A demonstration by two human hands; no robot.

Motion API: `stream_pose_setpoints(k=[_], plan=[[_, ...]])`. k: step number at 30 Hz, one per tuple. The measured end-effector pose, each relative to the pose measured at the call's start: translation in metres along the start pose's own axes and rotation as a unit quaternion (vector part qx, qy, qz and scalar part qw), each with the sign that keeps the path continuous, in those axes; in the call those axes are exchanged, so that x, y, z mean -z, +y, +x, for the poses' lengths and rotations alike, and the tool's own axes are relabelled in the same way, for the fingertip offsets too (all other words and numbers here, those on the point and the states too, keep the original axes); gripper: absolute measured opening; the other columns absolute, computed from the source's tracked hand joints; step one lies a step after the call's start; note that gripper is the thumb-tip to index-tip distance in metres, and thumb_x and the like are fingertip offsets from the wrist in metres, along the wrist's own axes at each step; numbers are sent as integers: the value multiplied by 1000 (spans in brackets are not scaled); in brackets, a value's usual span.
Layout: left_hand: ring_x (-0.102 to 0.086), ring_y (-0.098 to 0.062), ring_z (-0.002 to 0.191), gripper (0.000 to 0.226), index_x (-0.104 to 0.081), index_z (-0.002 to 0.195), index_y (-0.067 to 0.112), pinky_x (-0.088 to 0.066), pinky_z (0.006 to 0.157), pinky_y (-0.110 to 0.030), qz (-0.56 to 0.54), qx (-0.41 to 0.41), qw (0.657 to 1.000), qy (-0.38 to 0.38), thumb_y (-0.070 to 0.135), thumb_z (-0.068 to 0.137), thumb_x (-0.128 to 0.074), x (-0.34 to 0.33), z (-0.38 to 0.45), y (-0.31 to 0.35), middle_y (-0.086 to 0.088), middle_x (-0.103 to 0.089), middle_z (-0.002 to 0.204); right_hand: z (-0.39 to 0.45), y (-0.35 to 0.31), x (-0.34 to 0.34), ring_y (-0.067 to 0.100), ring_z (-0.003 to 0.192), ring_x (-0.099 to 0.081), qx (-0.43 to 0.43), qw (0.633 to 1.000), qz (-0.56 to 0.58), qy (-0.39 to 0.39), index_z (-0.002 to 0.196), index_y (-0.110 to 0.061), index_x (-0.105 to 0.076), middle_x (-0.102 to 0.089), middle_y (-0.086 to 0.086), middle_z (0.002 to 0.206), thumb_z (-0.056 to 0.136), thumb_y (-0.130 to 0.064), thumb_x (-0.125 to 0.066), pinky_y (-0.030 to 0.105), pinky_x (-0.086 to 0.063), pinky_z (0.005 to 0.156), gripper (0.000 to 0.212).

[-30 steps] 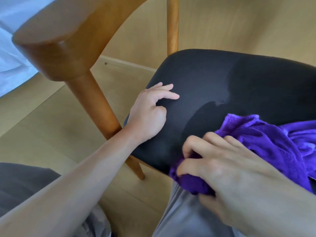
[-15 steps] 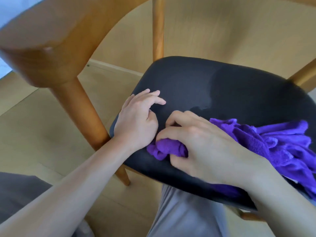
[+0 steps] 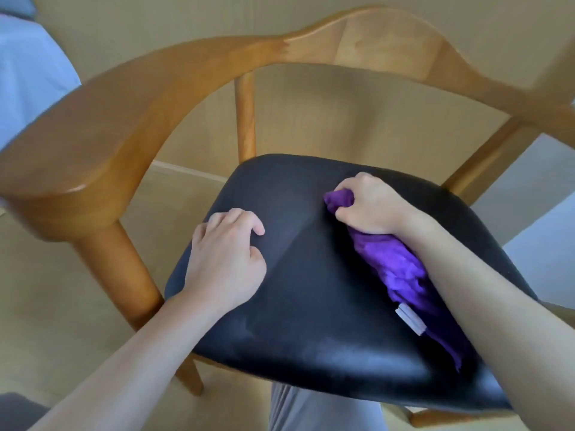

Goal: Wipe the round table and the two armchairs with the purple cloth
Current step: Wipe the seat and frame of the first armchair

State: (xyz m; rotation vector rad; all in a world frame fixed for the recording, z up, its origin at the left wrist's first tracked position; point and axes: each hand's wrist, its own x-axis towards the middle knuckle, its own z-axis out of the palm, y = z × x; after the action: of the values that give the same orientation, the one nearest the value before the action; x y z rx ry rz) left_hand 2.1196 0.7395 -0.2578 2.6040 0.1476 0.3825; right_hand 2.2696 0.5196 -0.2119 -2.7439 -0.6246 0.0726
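Observation:
A wooden armchair with a curved back rail (image 3: 174, 88) and a black padded seat (image 3: 311, 306) fills the view. My right hand (image 3: 367, 206) grips a bunched purple cloth (image 3: 395, 265) far back on the right side of the seat; the cloth trails under my forearm and shows a white label. My left hand (image 3: 227, 259) rests on the seat's left part with its fingers loosely curled, holding nothing. The round table and the other armchair are out of view.
The chair stands on a light wooden floor (image 3: 62, 306) close to a beige wall (image 3: 357, 119). A pale blue fabric (image 3: 28, 73) shows at the upper left. My grey trouser leg (image 3: 320, 409) is below the seat's front edge.
My right hand has swept the cloth from the seat's near edge towards the back right. The view has risen, so the whole back rail now shows. My left hand stays on the seat.

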Motion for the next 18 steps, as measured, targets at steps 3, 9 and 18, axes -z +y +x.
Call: stream_pose_setpoints(k=[3, 9, 18], plan=[[-38, -17, 109, 35, -55, 101, 27, -28, 88, -30, 39, 21, 999, -15, 3, 77, -45, -2, 21, 7, 12, -49, 113, -43, -42, -9, 13, 94, -57, 110, 991, 24, -76, 107, -32, -67, -51, -8, 101, 76, -35, -63, 29, -49, 83, 31], [-37, -17, 127, 35, -52, 127, 25, -29, 105, -32, 53, -16, 998, -9, 15, 95, -42, -18, 54, 20, 7, -48, 133, -64, -46, 6, 6, 85, -56, 180, 973, 19, -143, 96, -32, -69, -52, -11, 96, 77, -28, -63, 29, -50, 75, 20], [-14, -4, 147, 47, -36, 146, 35, -10, 123, -31, 88, -43, 994, -45, 28, 100, -28, -29, 58, 20, 16, -23, 160, 83, 46, 15, 13, 69, -57, -83, 981, 156, 81, 69, -25, -62, -62, -11, 69, 85, -15, -56, 25, -38, 63, 20]])
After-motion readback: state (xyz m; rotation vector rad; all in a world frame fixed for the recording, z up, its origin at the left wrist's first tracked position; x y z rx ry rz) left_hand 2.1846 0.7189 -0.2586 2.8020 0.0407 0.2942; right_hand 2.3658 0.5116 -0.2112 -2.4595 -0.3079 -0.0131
